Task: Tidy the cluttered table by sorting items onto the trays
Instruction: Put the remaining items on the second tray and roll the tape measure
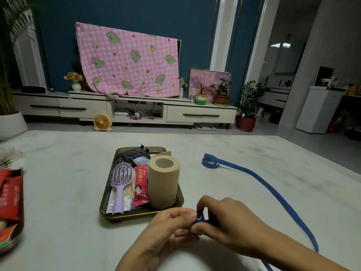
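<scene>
A long blue strap lies across the right side of the white table, its far end looped near the middle. Both hands meet at its near end, just in front of the gold tray. My left hand and my right hand pinch a small rolled-up bit of the strap between their fingertips. The tray holds a brown paper roll, a lilac hairbrush, a red sachet, a black clip and some packets.
A second tray with red snack packets sits at the left table edge. Something white shows at the far left edge of the table. Beyond the table are a TV cabinet, a small fan and potted plants.
</scene>
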Tool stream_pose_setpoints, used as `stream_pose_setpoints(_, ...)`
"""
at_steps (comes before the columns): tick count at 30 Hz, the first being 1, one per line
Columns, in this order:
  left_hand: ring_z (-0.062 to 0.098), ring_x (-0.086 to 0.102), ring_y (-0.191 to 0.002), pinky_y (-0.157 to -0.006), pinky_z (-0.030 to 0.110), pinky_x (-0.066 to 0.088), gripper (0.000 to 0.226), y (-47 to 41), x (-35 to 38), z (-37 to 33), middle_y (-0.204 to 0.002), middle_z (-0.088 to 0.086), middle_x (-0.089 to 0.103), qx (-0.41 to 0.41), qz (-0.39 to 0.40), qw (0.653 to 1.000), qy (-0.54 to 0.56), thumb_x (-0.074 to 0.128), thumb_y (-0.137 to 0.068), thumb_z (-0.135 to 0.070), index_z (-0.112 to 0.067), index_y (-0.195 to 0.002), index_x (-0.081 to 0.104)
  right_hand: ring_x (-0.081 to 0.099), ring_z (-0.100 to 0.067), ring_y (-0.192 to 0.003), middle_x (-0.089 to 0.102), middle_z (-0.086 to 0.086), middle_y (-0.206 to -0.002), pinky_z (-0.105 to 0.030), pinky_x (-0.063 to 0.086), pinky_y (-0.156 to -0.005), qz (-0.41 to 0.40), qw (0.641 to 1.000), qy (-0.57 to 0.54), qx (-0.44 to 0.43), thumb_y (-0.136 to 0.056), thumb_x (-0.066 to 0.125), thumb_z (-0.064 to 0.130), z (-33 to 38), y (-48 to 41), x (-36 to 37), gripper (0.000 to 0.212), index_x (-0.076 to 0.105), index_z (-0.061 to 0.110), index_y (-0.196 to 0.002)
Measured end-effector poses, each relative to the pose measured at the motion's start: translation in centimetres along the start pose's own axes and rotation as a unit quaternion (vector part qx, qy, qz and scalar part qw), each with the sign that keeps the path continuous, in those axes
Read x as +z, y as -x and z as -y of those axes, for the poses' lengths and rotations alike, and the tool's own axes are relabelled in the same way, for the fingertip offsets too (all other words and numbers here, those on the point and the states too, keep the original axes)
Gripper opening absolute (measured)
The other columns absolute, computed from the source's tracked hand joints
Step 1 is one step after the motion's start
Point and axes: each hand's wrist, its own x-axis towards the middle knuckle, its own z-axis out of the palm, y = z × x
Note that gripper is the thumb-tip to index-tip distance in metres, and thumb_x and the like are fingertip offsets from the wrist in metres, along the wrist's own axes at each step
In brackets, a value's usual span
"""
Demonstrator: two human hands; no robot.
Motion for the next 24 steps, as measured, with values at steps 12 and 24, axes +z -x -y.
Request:
stream_pose_setpoints(12, 0.018, 0.065, -0.058, -0.05, 0.024, 0.052, 0.054, -0.1, 0.3, 0.5, -0.084, 0.02, 0.069, 0.02, -0.033, 0.999, 0.013, 0.073, -0.06, -0.013, 0.004, -0.109, 0.058, 0.055, -0.02, -0.081, 0.065, 0.004, -0.097, -0.029, 0.033, -0.064, -0.074, 0.995, 0.064, 0.011, -0.09, 0.039, 0.043, 0.8, -0.8, 2.3, 0.021, 0.035, 0.026, -0.101)
stream_pose_setpoints(24, 0.026, 0.065, -0.064, -0.056, 0.03, 0.054, 0.057, 0.6, -0.8, -0.9, -0.082, 0.02, 0.067, -0.058, 0.082, 0.993, -0.06, 0.078, -0.063, -0.011, 0.002, -0.114, 0.056, 0.056, 0.001, -0.066, 0.066, 0.013, -0.077, -0.006, 0.042, -0.061, 0.207, 0.947, -0.247, 0.0, -0.088, 0.061, 0.036, -0.4, -0.5, -1.6, 0.035, 0.055, 0.037, -0.123)
